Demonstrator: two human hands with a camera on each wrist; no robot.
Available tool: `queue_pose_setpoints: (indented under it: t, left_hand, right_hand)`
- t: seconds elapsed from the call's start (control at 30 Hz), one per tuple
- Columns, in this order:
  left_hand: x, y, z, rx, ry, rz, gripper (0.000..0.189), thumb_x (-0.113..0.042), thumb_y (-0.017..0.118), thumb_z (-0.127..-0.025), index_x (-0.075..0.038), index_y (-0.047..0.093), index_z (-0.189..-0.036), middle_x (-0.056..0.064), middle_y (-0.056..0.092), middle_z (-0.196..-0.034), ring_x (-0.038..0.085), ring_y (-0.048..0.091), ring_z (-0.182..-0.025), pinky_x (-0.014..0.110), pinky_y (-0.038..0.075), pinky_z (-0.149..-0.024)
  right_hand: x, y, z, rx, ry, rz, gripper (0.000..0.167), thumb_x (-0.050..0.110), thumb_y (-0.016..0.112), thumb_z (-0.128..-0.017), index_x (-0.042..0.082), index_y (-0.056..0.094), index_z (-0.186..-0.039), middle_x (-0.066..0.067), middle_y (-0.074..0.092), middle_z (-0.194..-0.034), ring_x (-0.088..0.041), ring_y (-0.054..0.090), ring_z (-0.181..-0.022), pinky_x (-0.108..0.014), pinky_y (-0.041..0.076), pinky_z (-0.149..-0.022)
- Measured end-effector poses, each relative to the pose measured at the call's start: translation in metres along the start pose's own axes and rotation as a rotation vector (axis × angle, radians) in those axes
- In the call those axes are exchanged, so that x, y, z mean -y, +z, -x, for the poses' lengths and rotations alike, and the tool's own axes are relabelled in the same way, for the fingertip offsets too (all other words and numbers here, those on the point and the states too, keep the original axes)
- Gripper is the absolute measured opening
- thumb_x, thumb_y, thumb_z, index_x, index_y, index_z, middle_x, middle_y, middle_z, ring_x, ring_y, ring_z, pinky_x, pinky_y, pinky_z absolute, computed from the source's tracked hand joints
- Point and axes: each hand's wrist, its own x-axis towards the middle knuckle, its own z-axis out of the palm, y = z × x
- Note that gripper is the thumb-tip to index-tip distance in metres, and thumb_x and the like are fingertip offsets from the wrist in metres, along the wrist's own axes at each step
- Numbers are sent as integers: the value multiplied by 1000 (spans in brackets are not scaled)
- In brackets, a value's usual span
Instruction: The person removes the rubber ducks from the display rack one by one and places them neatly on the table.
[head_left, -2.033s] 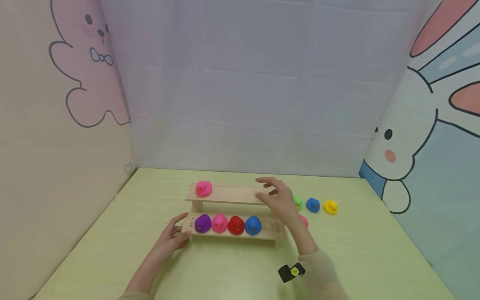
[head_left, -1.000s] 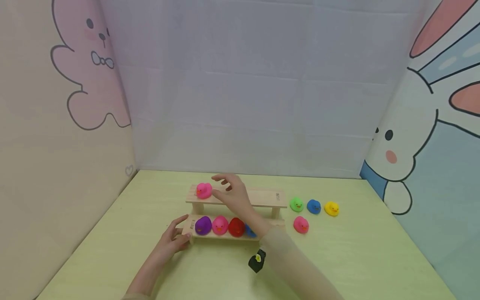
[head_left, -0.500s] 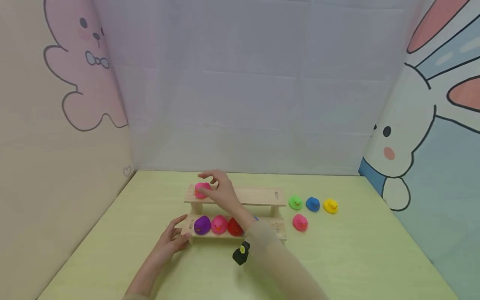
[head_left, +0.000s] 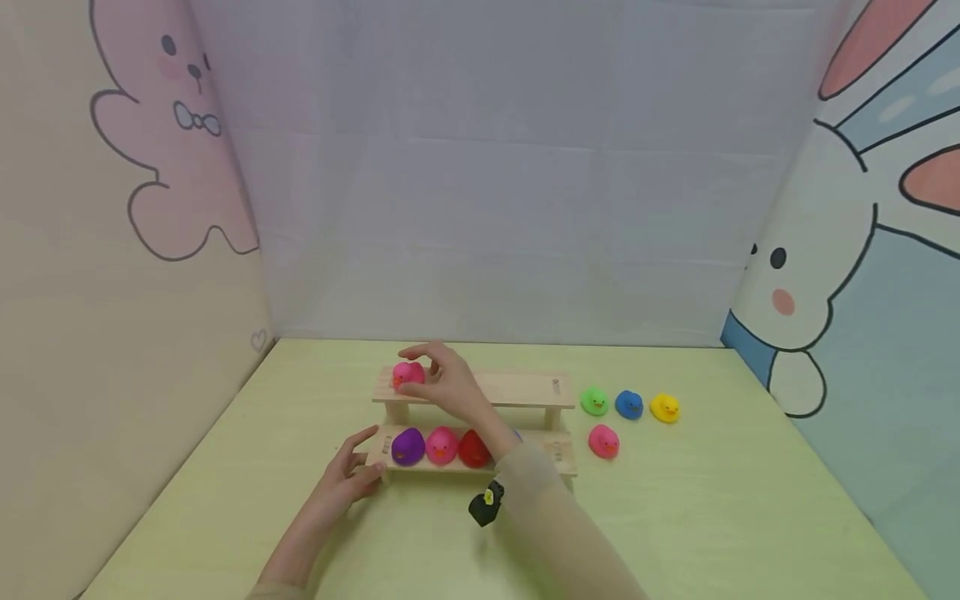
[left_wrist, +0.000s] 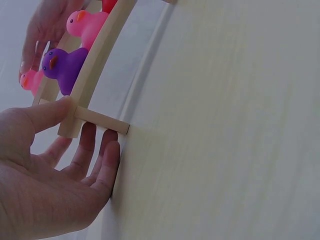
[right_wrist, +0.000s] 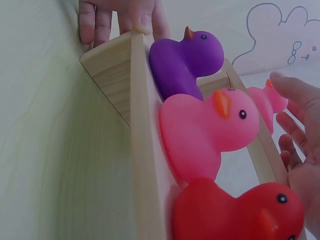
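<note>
A two-tier wooden rack (head_left: 525,390) stands on the table. On its upper shelf, at the left end, is a pink rubber duck (head_left: 408,374); my right hand (head_left: 450,390) pinches it, thumb in front and fingers behind. My left hand (head_left: 343,482) grips the left end of the lower shelf, thumb on the top face and fingers against the end support (left_wrist: 102,120). Along the lower shelf sit a purple duck (right_wrist: 185,62), another pink duck (right_wrist: 210,132) and a red duck (right_wrist: 235,210). A blue duck beside them is mostly hidden behind my right wrist.
To the rack's right on the pale table (head_left: 720,500) lie loose ducks: green (head_left: 595,401), blue (head_left: 629,404), yellow (head_left: 665,407) and pink (head_left: 603,442). A white curtain (head_left: 480,183) hangs behind, with cartoon-printed panels at both sides.
My right hand has moved left from the upper shelf's right end to the pink duck and taken hold of it. My left hand has stayed on the rack.
</note>
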Motion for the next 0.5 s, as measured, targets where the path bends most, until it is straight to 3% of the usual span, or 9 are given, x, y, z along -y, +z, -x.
queue_pose_setpoints:
  t: [0.2, 0.5]
  left_hand:
    - [-1, 0, 0, -7, -6, -8, 62, -12, 57, -98, -23, 30, -153, 20, 57, -127, 21, 64, -108, 37, 56, -93]
    - [0, 0, 0, -1, -3, -8, 62, -14, 58, -98, -24, 31, -153, 19, 57, -127, 19, 63, -107, 36, 56, -93]
  right_hand:
    - [2, 4, -2, -10, -8, 88, 44, 27, 79, -84, 23, 65, -126, 4, 65, -119, -12, 49, -80, -17, 41, -66]
    - [1, 14, -1, -106, 21, 123, 36, 36, 77, -85, 26, 70, -119, 6, 66, -107, -11, 49, -83, -18, 42, -70]
